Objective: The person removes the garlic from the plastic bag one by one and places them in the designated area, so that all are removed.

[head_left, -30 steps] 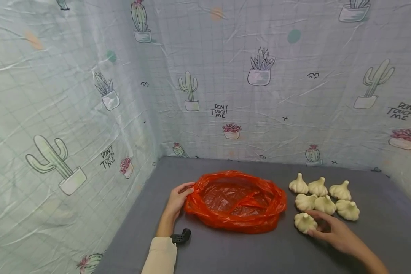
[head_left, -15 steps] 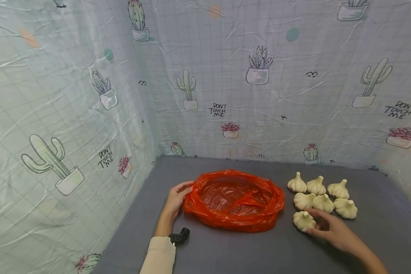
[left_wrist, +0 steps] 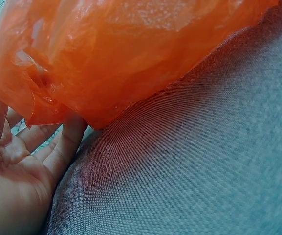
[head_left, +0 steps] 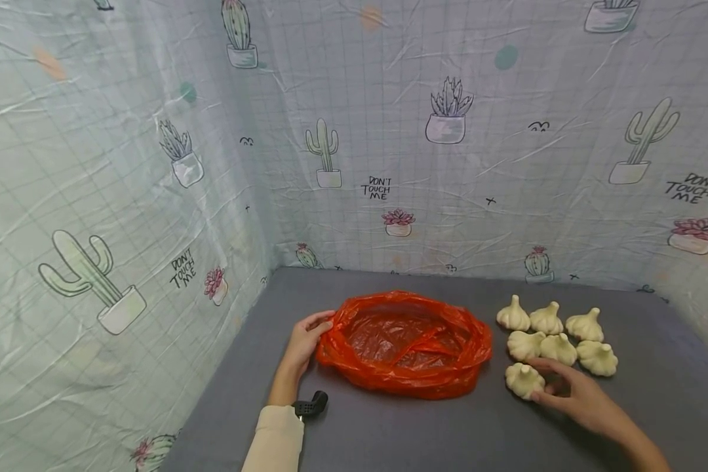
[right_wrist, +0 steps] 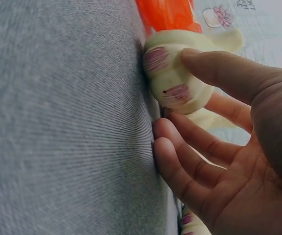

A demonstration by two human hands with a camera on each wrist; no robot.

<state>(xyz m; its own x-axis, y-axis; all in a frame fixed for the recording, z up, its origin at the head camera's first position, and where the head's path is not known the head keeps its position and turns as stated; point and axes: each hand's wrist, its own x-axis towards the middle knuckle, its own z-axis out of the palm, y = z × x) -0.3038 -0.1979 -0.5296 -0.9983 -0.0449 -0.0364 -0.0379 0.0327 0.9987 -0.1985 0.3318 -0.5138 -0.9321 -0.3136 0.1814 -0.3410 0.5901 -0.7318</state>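
Observation:
A red plastic bag [head_left: 404, 380] lies on the grey table with its mouth spread wide. My left hand [head_left: 301, 344] is at its left rim, and the left wrist view shows the thumb and fingers on either side of the bag's edge [left_wrist: 48, 115]. To the right of the bag, my right hand [head_left: 578, 396] pinches a garlic bulb [head_left: 524, 381] between thumb and fingers. In the right wrist view that bulb [right_wrist: 175, 73] sits right at the table surface, purple streaks on its side, the thumb [right_wrist: 219, 68] across it.
Several more garlic bulbs [head_left: 557, 349] stand in two rows just beyond my right hand. The grey table [head_left: 413, 436] runs back to a cactus-print sheet [head_left: 448, 170] hanging behind and on the left. A black device [head_left: 311, 405] is on my left wrist.
The view shifts slightly. Both hands, the bag and the garlic bulbs keep their places relative to each other.

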